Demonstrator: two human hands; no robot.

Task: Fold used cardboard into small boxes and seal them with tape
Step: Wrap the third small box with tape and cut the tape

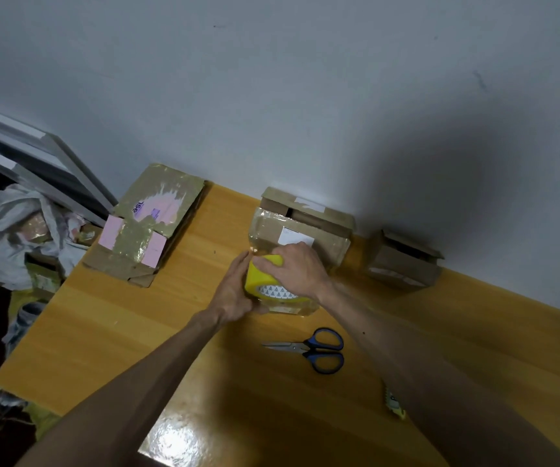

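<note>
A small cardboard box (268, 227), shiny with clear tape and bearing a white label, stands at the middle of the wooden table (130, 318). My right hand (300, 266) grips a yellow tape roll (265, 281) and holds it against the box's near side. My left hand (235, 288) lies flat against the left side of the roll and box, fingers straight and together. The box's near face is mostly hidden behind the roll and my hands.
Blue-handled scissors (319, 348) lie just in front of the box. A flattened, taped cardboard piece with pink patches (147, 224) sits at the back left. Another small box (403, 261) stands against the wall at the right. A small yellow object (393, 404) lies beside my right forearm. Bags and clutter (19, 230) lie left of the table.
</note>
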